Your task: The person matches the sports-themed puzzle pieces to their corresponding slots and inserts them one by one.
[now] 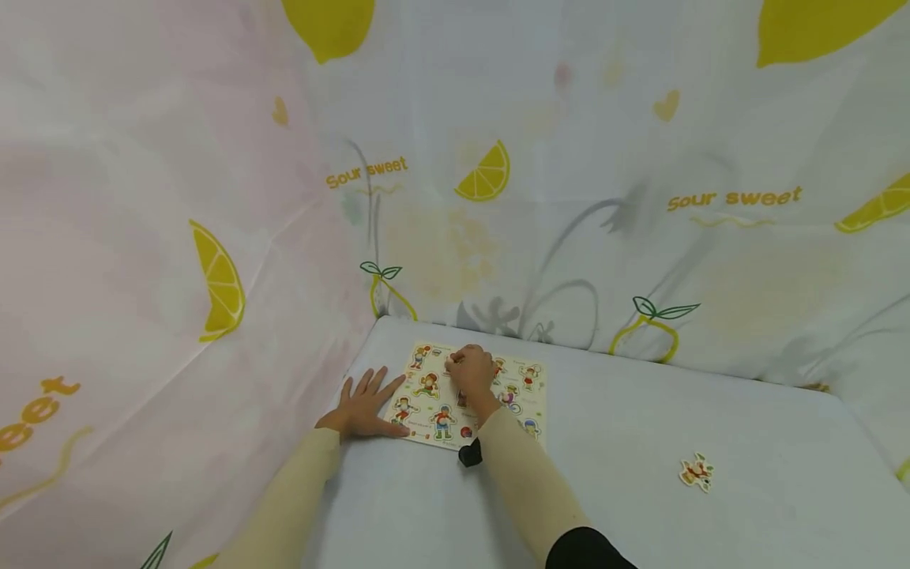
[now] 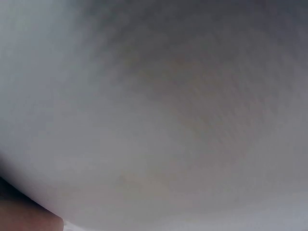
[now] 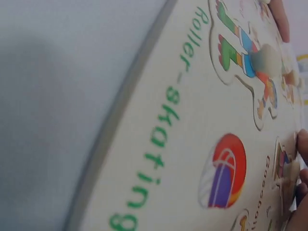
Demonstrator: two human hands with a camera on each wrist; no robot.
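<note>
A cream wooden peg puzzle board with printed sports figures lies on the white table. My left hand rests flat at the board's left side, fingers spread and thumb at its near left corner. Over the upper middle of the board, my right hand has curled fingers pinching a puzzle piece, mostly hidden by the hand. A roller-skating figure piece with a round knob sits in its cut-out near the board's front edge. Off to the right, a loose puzzle piece lies on the table.
White fabric walls printed with lemons stand behind and to the left of the table. A small black device shows beside the right wrist, over the board's front edge. The left wrist view is mostly a blurred pale surface.
</note>
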